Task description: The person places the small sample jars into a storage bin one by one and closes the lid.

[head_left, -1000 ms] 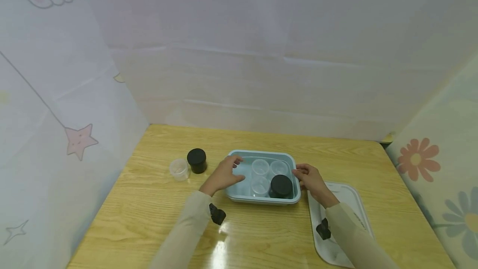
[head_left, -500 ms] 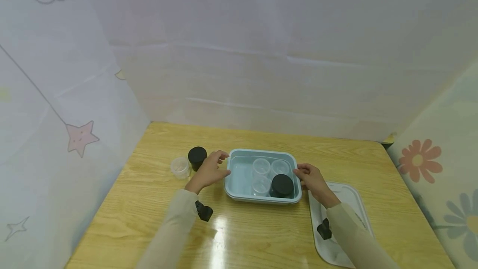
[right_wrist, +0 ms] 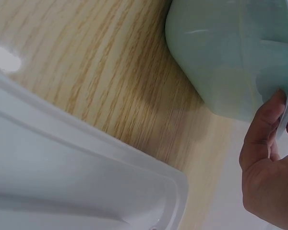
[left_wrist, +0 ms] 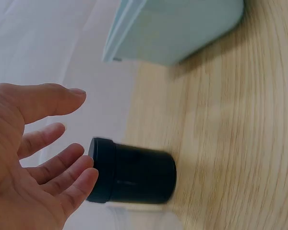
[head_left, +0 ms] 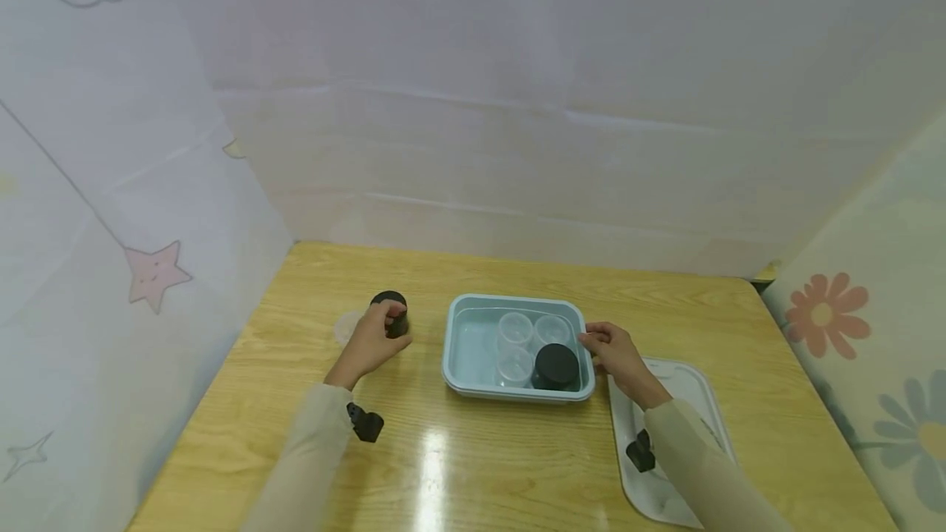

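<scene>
My left hand (head_left: 372, 343) is beside a black lidded jar (left_wrist: 139, 172) on the table, thumb apart from the fingers. In the left wrist view the fingertips (left_wrist: 89, 176) overlap the jar's lid edge, and nothing is gripped. Behind this hand, a clear plastic cup (head_left: 346, 327) is partly hidden. At the table's middle stands a light blue plastic tub (head_left: 470, 351). My right hand (head_left: 619, 361) pinches the tub's right rim between thumb and fingers. Inside the tub sit several clear cups (head_left: 515, 330) and another black lidded jar (head_left: 557, 365), all towards the right; its left part shows bare bottom.
A white tray-like lid (head_left: 698, 388) lies flat on the wooden table (head_left: 517, 466) to the right, partly under my right forearm. Hanging printed sheets (head_left: 473, 146) enclose the back and sides.
My left hand has moved left, from over the tub's left side to the black jar outside it. The right hand stays at the tub's rim.
</scene>
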`<state>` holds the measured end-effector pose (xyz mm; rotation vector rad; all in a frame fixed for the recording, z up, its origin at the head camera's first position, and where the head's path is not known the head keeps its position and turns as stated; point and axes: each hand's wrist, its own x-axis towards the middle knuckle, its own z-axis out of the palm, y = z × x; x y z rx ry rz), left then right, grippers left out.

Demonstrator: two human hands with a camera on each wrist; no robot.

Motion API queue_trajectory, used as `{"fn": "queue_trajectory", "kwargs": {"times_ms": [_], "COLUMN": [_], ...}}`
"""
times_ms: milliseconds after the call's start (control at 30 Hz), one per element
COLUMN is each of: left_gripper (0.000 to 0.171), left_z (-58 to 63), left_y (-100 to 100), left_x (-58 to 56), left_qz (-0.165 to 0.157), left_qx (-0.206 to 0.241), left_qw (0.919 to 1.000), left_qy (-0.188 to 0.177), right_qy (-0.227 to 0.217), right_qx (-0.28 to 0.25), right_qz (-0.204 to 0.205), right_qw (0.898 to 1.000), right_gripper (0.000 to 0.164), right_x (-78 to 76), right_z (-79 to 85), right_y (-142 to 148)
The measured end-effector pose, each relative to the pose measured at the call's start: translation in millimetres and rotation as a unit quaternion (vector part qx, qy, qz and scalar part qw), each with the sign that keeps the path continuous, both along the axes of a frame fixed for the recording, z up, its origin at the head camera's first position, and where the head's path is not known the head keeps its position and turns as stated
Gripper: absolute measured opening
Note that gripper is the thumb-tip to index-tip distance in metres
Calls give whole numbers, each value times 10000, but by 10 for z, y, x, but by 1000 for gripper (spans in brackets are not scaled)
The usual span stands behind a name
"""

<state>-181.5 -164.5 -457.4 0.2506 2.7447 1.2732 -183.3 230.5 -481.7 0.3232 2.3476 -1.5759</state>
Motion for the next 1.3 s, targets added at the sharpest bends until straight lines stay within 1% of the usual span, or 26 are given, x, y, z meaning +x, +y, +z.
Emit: {"fn": "queue_trajectory", "kwargs": {"times_ms": [200,367,600,700,800,933,1033,1300], "left_gripper": [49,50,56,57,57,59,61,63], "left_z": [16,31,25,-9,-68,-138,-173,-251], "left_y": [-140,-245,-395,-453,-500,-547,-585,-656], "left_x": [-21,-27,-53,-69,-84,-96,-103,-102], "left_qz": [89,168,364,451,576,734,786,900], "left_qx": [-110,-124,-145,-142,-132,-145,-179,-214], "left_qw": [9999,9998,9992,9989,9981,9969,9966,9952], "left_qy": [91,46,32,-16,-157,-224,-198,-329], "right_qy": [29,-5,-18,-24,-33,-34,-52,-55], "right_qx": [-21,-11,-17,-41,-58,-65,-56,-32], "right_qz": [-6,-16,-26,-16,-22,-15,-36,-72], "right_qw": [10000,10000,10000,10000,10000,10000,10000,10000], "right_gripper": [47,48,49,49,48,48,48,47], "right_x": [-2,-1,7,11,15,16,12,-5], "right_z": [0,2,11,15,23,32,32,10], "right_y": [2,4,17,21,20,13,6,1]}}
